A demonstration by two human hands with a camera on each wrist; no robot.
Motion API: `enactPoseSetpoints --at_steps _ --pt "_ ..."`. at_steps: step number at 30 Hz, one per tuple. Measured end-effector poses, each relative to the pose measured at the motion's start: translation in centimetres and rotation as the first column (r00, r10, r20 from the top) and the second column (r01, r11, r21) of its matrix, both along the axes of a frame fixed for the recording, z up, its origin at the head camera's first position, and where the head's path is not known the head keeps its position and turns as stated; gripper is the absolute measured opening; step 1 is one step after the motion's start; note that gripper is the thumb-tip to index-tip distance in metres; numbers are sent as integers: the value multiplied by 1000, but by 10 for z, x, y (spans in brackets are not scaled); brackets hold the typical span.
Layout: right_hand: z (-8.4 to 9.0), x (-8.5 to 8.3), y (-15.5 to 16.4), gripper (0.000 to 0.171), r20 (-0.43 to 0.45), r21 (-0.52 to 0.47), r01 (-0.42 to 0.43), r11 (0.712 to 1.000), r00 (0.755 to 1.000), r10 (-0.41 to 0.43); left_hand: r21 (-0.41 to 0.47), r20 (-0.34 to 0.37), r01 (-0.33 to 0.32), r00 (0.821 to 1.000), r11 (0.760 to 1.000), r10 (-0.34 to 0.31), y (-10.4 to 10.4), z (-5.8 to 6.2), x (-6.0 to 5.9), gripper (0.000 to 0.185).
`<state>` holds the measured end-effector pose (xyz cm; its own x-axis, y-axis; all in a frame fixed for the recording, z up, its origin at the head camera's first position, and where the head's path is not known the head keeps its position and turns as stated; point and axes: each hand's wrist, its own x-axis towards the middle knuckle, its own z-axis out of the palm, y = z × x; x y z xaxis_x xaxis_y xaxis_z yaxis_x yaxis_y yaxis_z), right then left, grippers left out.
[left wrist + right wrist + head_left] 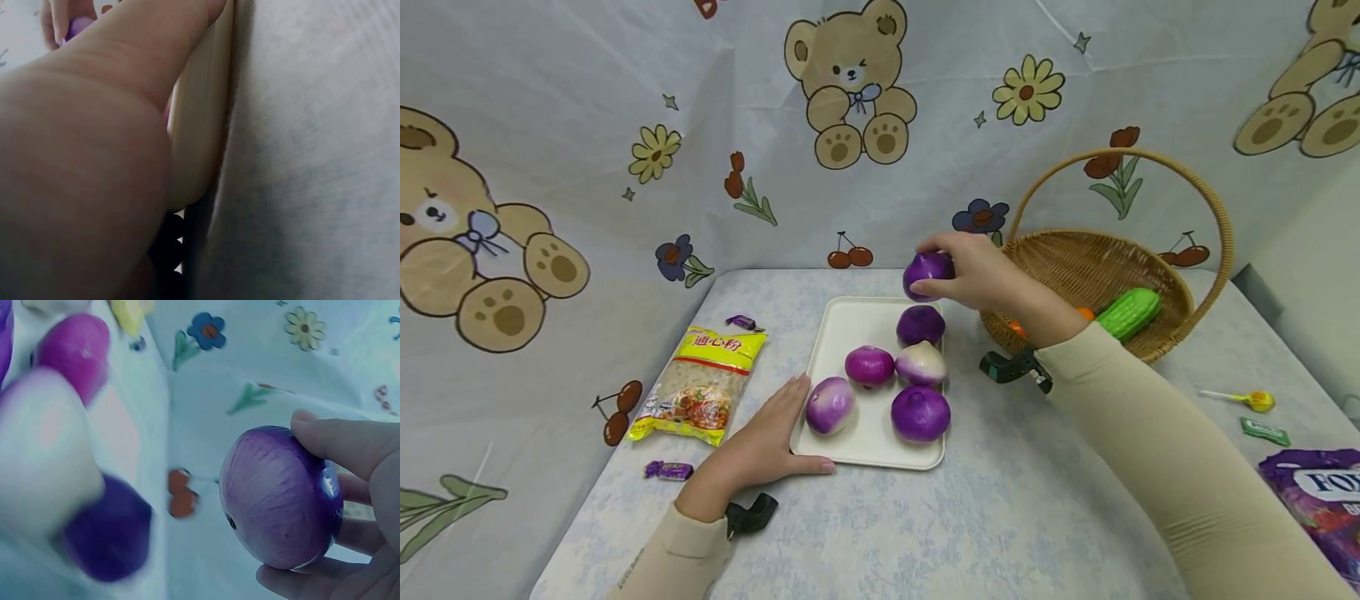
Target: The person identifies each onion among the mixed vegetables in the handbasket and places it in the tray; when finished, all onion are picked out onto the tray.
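Note:
A purple onion is gripped by my right hand just above the far right corner of a white tray. In the right wrist view, thumb and fingers curl round this onion. Several other onions lie on the tray, among them a dark purple one, a white-and-purple one and a round one near the front. My left hand rests with straight fingers along the tray's left edge, thumb at its front left corner, beside a pale purple onion.
A wicker basket with a tall handle stands at the right, holding a green cucumber-like vegetable and orange items. A yellow pasta bag and purple candies lie left. A lollipop, green packet and purple bag lie right.

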<state>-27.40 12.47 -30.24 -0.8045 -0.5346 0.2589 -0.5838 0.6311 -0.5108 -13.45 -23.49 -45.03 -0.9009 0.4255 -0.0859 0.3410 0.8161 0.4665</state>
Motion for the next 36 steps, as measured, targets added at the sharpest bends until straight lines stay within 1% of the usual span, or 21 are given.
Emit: enactPoseSetpoints --at_steps 3,5,10,14,20,23,28,32,36 --pt "-18 -7 -24 56 26 -11 -23 1000 999 23 2 6 1 1000 1000 -1 0 0 0 142" --pt "-29 -11 -39 56 44 6 -26 1000 999 26 1 10 -2 1000 1000 2 0 0 0 143" --pt "-49 -17 -69 56 118 39 -43 998 992 38 1 11 -6 1000 1000 6 -2 0 0 143" --pt "-61 -20 -83 55 170 56 -44 997 985 34 -5 9 -4 1000 1000 4 -2 0 -1 143" --pt "-74 -23 -87 57 209 87 -46 995 977 27 -6 11 -3 1000 1000 3 -2 -1 -1 143" --pt "-75 -23 -86 58 208 105 -46 993 978 24 -6 10 -1 1000 1000 1 -1 0 -1 143" --pt "-69 -19 -80 59 190 110 -46 993 981 25 1 5 0 1000 1000 0 -1 1 0 143" --pt "-60 -8 -67 56 155 98 -42 994 988 26 1 8 2 1000 1000 -2 -1 1 1 142" --pt "-44 6 -47 54 86 76 -56 995 995 50 -4 3 3 1000 1000 -3 -1 1 0 143"
